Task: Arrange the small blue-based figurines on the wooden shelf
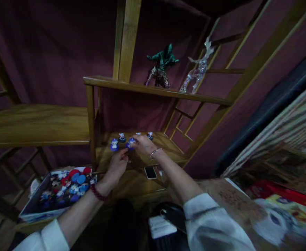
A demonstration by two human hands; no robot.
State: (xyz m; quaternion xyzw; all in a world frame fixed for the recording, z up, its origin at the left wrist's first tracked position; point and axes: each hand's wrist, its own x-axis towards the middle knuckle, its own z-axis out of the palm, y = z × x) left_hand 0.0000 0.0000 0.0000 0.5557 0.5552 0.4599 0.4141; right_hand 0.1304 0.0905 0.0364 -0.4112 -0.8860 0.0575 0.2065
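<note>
My right hand (143, 144) is closed on a small purple and white figurine (130, 143), holding it low over the wooden shelf. My left hand (118, 163) is just below and left of it, with the index finger stretched toward the figurine's base and nothing held. Whether that fingertip touches it I cannot tell. A similar purple figurine (114, 144) stands to the left on the shelf. Behind are a dark figurine with a white top (122, 137) and another like it (150, 135) on the right. One more, mostly hidden behind my right hand, shows only its white top (138, 133).
A box (27, 213) full of red, blue and white figurines sits at lower left. A phone (150, 172) lies on the lower ledge. Above, a shelf board (142, 89) carries a green-hooded statue (163, 64) and a clear deer-like ornament (198, 69). Cartons and packages crowd the right.
</note>
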